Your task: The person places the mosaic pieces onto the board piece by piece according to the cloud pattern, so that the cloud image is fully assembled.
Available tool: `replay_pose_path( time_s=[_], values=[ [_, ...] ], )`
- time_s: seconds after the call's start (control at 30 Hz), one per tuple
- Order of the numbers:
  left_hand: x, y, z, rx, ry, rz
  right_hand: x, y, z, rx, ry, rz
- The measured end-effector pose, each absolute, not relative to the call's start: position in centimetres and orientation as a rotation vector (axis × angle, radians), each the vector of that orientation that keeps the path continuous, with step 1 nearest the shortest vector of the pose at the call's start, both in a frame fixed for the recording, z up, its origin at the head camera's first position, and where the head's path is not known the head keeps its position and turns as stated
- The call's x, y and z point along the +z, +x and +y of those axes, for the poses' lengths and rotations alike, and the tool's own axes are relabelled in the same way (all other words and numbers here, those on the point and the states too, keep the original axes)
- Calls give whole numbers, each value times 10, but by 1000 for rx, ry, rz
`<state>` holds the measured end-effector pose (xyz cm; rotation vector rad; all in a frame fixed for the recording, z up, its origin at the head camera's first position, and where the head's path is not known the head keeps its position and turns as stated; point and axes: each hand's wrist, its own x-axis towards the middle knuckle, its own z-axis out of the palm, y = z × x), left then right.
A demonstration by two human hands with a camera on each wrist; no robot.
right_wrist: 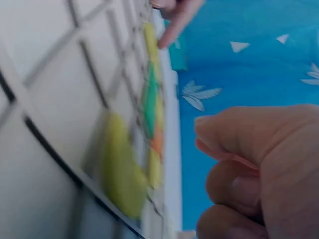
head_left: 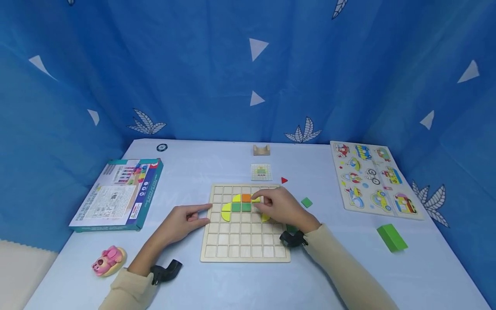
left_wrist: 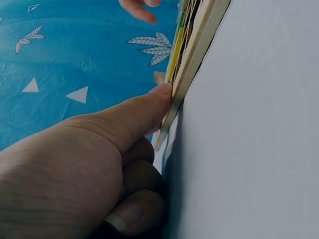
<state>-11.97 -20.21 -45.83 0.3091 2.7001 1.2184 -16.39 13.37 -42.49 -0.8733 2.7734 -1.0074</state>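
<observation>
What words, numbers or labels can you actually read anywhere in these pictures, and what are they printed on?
No text can be read in any view.
Teal box: printed text blocks and pictures, too small to read.
Round sticker at the table's far left corner: mark too small to tell.
Small pattern card: a coloured grid figure, no legible writing.
Vehicle puzzle board: pictures only, any lettering too small.
Wooden grid board: plain squares, no markings visible.

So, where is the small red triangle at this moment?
In the head view, the small red triangle lies on the table just beyond the far right corner of the wooden grid board, right of the small pattern card and beyond the right hand.
</observation>
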Motion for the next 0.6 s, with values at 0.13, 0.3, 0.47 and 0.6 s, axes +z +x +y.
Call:
replay_pose_path(
  time_s=[0.13, 0.3, 0.47, 0.6],
  values=[
    [-458, -121, -202, 1214, 324, 2716, -410, -160, 157, -1119, -824, 2820],
    [-460, -121, -202, 1208, 312, 2722, -400, -149, 191, -1128, -698, 2901],
    [-460, -122, -202, 1202, 317, 2715, -410, -138, 220, -1095, -546, 3012],
    [-460, -121, -202, 1200, 319, 2718, -425, -135, 236, -1095, -458, 3054]
  ],
)
